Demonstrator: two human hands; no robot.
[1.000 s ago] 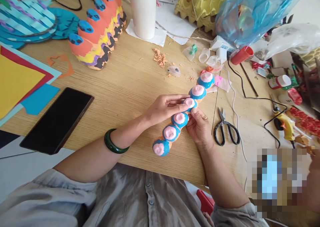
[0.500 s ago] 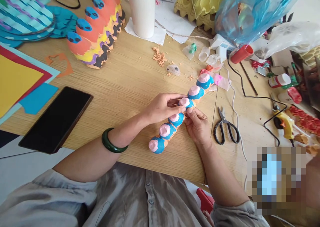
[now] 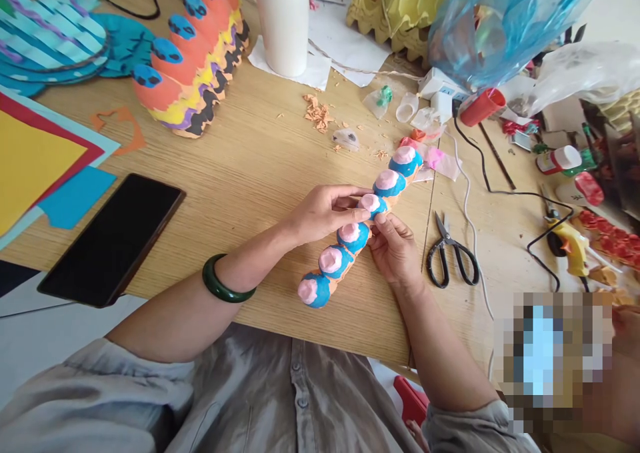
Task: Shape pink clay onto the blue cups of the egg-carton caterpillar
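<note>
A strip of egg-carton cups [image 3: 350, 238] with several bumps, covered blue with pink tops and an orange edge, lies at a slant between my hands. My left hand [image 3: 323, 214], with a green bangle on its forearm, grips the strip near its middle from the left, thumb across a bump. From the right, my right hand [image 3: 397, 250] pinches the strip's orange edge at about the same spot; some of its fingertips are hidden. Black-handled scissors [image 3: 452, 252] rest on the table just right of that hand.
A black phone [image 3: 113, 240] lies at left. Behind stand an orange decorated egg carton [image 3: 193, 60] and a white bottle [image 3: 283, 26]. Orange scraps [image 3: 317, 111], a red tube [image 3: 483, 106], a blue plastic bag [image 3: 500, 33], cables and a yellow glue gun [image 3: 571, 243] fill the back and right.
The strip's far end has shifted slightly to the left and turned a little. Both hands keep their hold in nearly the same place.
</note>
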